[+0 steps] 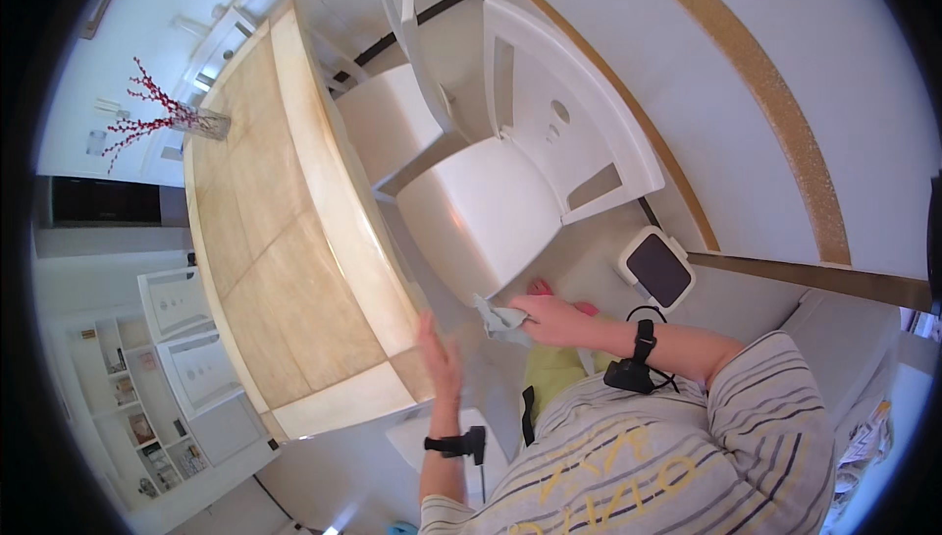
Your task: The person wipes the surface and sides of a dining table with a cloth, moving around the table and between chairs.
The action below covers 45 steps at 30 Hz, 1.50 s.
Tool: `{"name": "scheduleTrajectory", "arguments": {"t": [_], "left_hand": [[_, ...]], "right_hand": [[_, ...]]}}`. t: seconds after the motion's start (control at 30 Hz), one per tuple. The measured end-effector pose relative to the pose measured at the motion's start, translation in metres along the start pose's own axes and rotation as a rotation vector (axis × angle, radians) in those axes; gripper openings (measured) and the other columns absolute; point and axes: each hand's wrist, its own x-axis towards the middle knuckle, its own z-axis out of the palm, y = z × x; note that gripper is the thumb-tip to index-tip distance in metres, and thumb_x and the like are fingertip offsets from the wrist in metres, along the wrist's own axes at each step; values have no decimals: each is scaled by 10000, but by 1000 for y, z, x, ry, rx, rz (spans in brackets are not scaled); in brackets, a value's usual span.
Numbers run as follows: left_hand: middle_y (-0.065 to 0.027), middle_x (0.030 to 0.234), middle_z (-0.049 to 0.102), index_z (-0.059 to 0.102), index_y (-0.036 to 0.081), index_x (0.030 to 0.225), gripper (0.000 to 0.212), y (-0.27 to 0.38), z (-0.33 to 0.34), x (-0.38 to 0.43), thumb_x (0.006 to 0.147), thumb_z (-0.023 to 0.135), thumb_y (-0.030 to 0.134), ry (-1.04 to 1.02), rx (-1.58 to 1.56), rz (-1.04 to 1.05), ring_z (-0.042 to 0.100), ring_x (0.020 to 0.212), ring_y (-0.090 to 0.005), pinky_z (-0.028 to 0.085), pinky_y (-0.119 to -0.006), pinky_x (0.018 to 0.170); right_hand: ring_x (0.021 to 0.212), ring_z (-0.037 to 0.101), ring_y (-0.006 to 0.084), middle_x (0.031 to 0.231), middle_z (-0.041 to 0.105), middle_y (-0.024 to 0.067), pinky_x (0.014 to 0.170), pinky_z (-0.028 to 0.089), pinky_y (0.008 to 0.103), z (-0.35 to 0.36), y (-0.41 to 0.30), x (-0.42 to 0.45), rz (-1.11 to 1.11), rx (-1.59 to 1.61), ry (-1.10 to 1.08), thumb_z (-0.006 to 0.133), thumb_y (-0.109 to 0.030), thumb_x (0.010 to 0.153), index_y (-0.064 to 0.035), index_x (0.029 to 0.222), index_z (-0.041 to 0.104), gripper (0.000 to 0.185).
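My right hand (548,319) is closed on a crumpled pale grey cloth (502,320), held in the air between a white chair and my body. My left hand (440,358), slightly blurred, is by the near corner of the tiled dining table (294,240); its fingers look extended and nothing shows in it. Whether it touches the table edge I cannot tell. The nearest white chair (486,204) faces the table's long side, just beyond the cloth.
Another white chair (394,123) stands farther along the table. A glass vase (210,124) with red berry branches is at its far edge. A white device with a dark top (660,270) sits on the floor by the wall. White shelves (140,402) stand beyond the table's left end.
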Motion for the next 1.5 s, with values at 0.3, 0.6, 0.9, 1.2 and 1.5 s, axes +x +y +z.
{"name": "scheduleTrajectory", "arguments": {"t": [0.3, 0.6, 0.9, 1.2, 1.5], "left_hand": [[-108, 1143, 626, 484, 12, 1363, 481, 149, 97, 133, 980, 566, 290, -384, -863, -507, 589, 1009, -170, 486, -317, 892], [-161, 1174, 617, 497, -36, 1346, 687, 210, 217, 285, 849, 747, 368, -457, -748, -351, 603, 1010, -196, 489, -319, 868], [-36, 935, 624, 579, 13, 1170, 467, 200, 248, 314, 849, 744, 309, -658, -1027, -487, 598, 842, -149, 502, -304, 758], [-59, 937, 649, 590, -1, 1126, 388, 254, 285, 320, 861, 718, 252, -570, -940, -472, 633, 827, -170, 520, -314, 750], [-100, 982, 644, 532, -34, 1195, 632, 327, 349, 323, 783, 810, 355, -678, -1043, -439, 643, 857, -192, 536, -344, 746]], "right_hand": [[1064, 555, 375, 1061, 610, 175, 907, 448, 477, -78, -53, 8, -148, -340, 425, 623, -93, 768, -30, 1113, 598, 352], [1136, 558, 372, 1223, 584, 231, 1011, 418, 458, -224, -15, 18, 143, -514, 951, 705, -211, 775, 15, 1318, 484, 628], [935, 665, 269, 1031, 682, 171, 848, 502, 365, -254, 10, 18, 280, 270, 474, 647, -98, 683, 30, 1185, 598, 520], [905, 647, 205, 996, 678, 130, 812, 499, 329, -315, -11, -19, 246, 257, 482, 649, -96, 696, 20, 1196, 600, 516], [907, 642, 170, 1026, 661, 100, 828, 506, 308, -382, 21, -62, 247, 406, 530, 633, -73, 702, 40, 1221, 573, 535]]}}
